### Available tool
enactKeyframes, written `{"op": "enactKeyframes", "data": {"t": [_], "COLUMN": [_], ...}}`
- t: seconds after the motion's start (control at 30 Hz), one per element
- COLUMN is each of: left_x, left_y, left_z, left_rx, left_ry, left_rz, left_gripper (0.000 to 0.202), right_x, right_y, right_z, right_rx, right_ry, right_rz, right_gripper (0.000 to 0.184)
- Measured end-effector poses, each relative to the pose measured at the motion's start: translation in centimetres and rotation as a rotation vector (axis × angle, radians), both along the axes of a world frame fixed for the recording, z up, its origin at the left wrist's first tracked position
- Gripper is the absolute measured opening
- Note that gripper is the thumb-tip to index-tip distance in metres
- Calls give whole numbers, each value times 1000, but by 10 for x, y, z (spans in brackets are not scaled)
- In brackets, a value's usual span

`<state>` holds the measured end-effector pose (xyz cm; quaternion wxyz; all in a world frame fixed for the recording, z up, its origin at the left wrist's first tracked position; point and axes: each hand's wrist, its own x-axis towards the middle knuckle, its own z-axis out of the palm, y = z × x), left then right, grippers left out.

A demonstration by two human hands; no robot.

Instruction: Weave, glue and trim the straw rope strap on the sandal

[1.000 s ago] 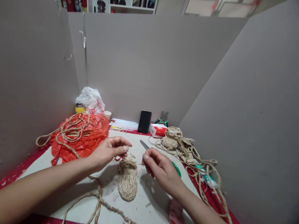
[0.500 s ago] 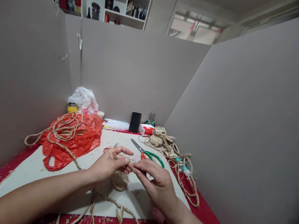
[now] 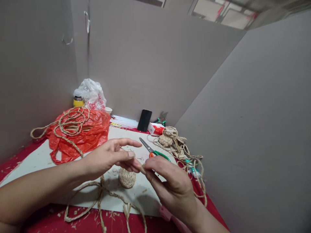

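Note:
My left hand [image 3: 115,157] is over the board with its index finger stretched out and its thumb apart. Its lower fingertips meet those of my right hand [image 3: 170,181], which are pinched together. Whatever is in that pinch is too small to make out. Just below my left fingers rests a small round coil of braided straw cord [image 3: 127,178]. A loose length of braided straw cord [image 3: 84,186] curls across the front of the board, with a frayed end. Behind my right hand lie scissors [image 3: 152,150] with green and orange handles, partly covered by it.
On the left, a red plastic bag [image 3: 97,129] carries looped braid. More braid and coils [image 3: 170,139] lie at the right. A phone [image 3: 144,120], a red-and-white box [image 3: 155,129], pliers [image 3: 162,118] and a yellow jar [image 3: 78,101] stand along the back. Grey panels [image 3: 150,64] enclose the table.
The view has tilted downward, showing more of the table's front edge. My left index finger and thumb have spread farther apart. My right hand keeps its pinch by the left fingertips.

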<state>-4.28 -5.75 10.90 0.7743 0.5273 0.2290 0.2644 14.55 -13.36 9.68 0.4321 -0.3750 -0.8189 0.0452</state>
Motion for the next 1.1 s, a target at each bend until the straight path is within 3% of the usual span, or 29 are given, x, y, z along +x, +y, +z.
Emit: {"op": "enactKeyframes", "data": {"t": [0.2, 0.43, 0.57, 0.67, 0.8, 0.83, 1.1], "left_x": [-7, -21, -31, -41, -54, -55, -43], "left_y": [-11, -40, -49, -46, -33, -30, -24], "left_z": [5, 14, 21, 33, 51, 53, 41], "left_rx": [-194, -312, -347, -364, -284, -257, -183], "left_ry": [-93, -244, -261, -297, -491, -503, -422], "left_rz": [-109, -124, -140, -41, 458, 492, 336], "left_gripper": [33, 34, 36, 34, 23, 23, 11], "right_x": [-2, -16, -27, -30, -21, -17, 16], "right_y": [-7, -27, -35, -47, -64, -66, -40], "right_z": [13, 18, 32, 36, 26, 21, -14], "right_rx": [-108, 16, -57, -85, -137, -165, -480], "right_ry": [-4, 51, 12, 26, 78, 112, 457], "right_rz": [53, 51, 75, 79, 82, 62, -150], "right_gripper": [16, 21, 18, 14, 14, 14, 32]}}
